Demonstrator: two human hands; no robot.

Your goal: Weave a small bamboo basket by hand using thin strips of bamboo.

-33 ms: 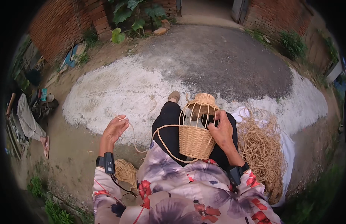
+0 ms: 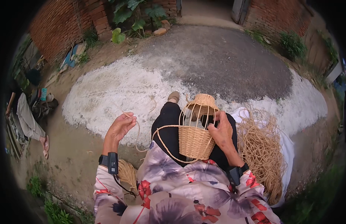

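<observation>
Head view: at frame centre, a tapering, open-ribbed woven basket (image 2: 196, 142) is showing coarse plaiting; the right hand (image 2: 222, 131) is gripping its upper side with curled fingers. Centre-left, the left hand (image 2: 120, 127) is pinching a thin, curving cord (image 2: 138, 134) between fingertips.

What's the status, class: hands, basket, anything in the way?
Left hand pinching straw-coloured cord. Right hand gripping basket at its side. Basket woven top and bottom, open between. Possible snag: cord loop left of basket.
</observation>
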